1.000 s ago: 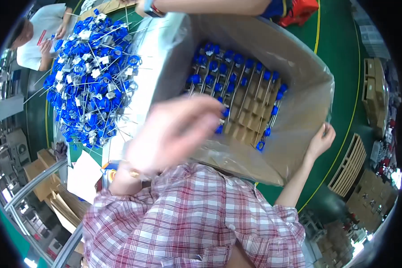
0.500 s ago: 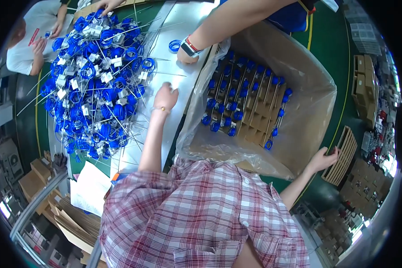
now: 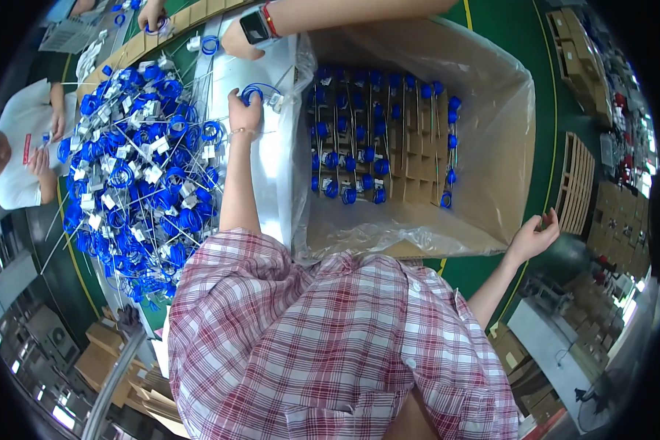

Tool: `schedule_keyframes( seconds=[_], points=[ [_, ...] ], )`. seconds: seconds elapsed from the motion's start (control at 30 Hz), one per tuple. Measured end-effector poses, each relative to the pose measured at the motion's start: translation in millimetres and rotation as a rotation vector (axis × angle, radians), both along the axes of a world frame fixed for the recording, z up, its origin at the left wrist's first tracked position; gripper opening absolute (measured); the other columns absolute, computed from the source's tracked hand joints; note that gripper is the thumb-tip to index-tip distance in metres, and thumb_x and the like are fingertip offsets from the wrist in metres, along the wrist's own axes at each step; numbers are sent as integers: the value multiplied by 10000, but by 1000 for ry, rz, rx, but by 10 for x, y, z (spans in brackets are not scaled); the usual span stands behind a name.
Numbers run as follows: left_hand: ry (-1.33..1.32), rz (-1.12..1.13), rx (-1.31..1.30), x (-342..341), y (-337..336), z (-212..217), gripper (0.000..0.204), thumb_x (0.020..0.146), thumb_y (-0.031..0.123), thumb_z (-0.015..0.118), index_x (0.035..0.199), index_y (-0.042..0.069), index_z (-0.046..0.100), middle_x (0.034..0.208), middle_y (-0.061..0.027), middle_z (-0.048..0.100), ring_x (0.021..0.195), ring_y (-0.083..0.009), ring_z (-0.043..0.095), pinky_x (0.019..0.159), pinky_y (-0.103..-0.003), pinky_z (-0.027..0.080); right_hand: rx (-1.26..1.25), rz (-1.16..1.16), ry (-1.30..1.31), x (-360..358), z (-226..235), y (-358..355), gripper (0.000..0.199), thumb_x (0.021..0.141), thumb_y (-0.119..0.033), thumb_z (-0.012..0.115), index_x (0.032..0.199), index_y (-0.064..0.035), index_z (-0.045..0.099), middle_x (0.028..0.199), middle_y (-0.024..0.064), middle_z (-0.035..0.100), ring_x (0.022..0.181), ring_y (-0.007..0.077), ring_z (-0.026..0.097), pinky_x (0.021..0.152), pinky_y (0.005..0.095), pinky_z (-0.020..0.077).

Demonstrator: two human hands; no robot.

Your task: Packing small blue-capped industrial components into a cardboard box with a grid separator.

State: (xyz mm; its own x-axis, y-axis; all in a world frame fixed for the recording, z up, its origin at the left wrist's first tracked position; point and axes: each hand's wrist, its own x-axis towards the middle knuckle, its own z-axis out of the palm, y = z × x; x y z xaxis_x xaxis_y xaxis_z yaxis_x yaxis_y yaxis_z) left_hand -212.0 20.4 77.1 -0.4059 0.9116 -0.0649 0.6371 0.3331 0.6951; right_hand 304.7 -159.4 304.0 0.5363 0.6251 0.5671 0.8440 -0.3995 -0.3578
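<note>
My left hand (image 3: pixel 245 114) is over the metal tabletop (image 3: pixel 273 150), its fingers closed on a coil of blue cable (image 3: pixel 252 92). A white end piece (image 3: pixel 276 102) sticks out from the coil toward the carton. My right hand (image 3: pixel 534 236) hangs beyond the carton's near right corner, fingers loosely curled and apart, holding nothing. To the left of my left hand lies a large heap of blue cable coils (image 3: pixel 136 183) with white pieces and thin rods. Inside the plastic-lined carton (image 3: pixel 484 161), blue coils stand in rows in a cardboard divider (image 3: pixel 418 169).
A co-worker's watch-wearing hand (image 3: pixel 240 38) rests near a loose blue coil (image 3: pixel 210 45). Another hand (image 3: pixel 152 15) is behind the heap. Someone in a white shirt (image 3: pixel 23 147) is at far left. A wooden pallet (image 3: pixel 576 183) lies on the green floor to the right.
My left hand has moved up the tabletop and now grips a blue coil. The view has shifted, and the co-worker's watch-wearing hand has moved left. My right hand remains beside the carton.
</note>
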Motion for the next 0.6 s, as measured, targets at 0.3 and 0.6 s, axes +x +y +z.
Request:
schedule_keyframes(
  seconds=[0.3, 0.6],
  points=[
    [-149, 24, -274, 50, -266, 804, 375, 726, 253, 654, 958, -38, 603, 749, -116, 631, 643, -179, 607, 608, -310, 493, -16, -18, 88, 151, -120, -43, 312, 802, -29, 538, 1114, -39, 549, 1064, 103, 502, 912, 183, 570, 736, 290, 482],
    [-4, 34, -202, -190, -1525, 2740, 309, 841, 170, 627, 1055, -38, 549, 926, -59, 605, 844, -115, 550, 740, -229, 426, -304, 93, 332, 429, -236, 235, 420, 837, -304, 620, 1132, -14, 547, 1124, 163, 537, 1001, 232, 550, 836, 323, 456]
  ],
)
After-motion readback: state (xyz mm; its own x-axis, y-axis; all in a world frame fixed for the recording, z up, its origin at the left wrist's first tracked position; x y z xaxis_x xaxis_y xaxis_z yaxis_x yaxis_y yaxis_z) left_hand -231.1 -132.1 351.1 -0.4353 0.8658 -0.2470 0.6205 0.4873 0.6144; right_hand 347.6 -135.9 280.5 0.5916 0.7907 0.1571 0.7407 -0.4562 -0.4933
